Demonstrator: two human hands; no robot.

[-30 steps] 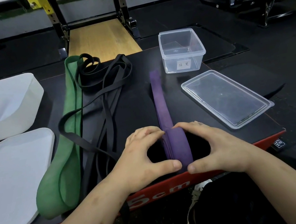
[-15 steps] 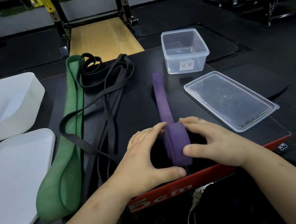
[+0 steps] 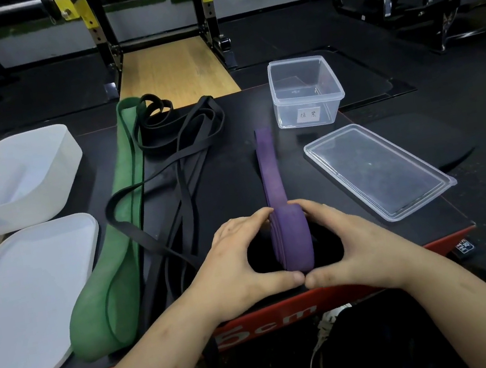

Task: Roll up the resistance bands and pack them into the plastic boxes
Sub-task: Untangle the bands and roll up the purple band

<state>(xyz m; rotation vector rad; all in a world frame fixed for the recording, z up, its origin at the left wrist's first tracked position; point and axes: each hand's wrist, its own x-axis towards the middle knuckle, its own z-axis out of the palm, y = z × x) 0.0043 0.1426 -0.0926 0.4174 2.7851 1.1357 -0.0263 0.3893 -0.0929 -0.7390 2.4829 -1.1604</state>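
head view: purple band [image 3: 292,239], part-rolled, stands on edge at 6 o'clock on the counter [image 3: 232,166], its tail running toward 12; likely soft, springy, grippy, so pinch its flat sides or it unwinds; left hand [image 3: 240,257] and right hand [image 3: 349,240] curl round it, thumb tips meeting at its near edge.

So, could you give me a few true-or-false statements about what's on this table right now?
1. The left hand and right hand both hold the rolled part of the purple band. True.
2. The purple band is fully rolled. False: a straight stretch lies flat, pointing toward the clear box.
3. The clear box has its lid on. False: the lid lies beside it.
4. The green band lies unrolled, with black bands crossing it. True.
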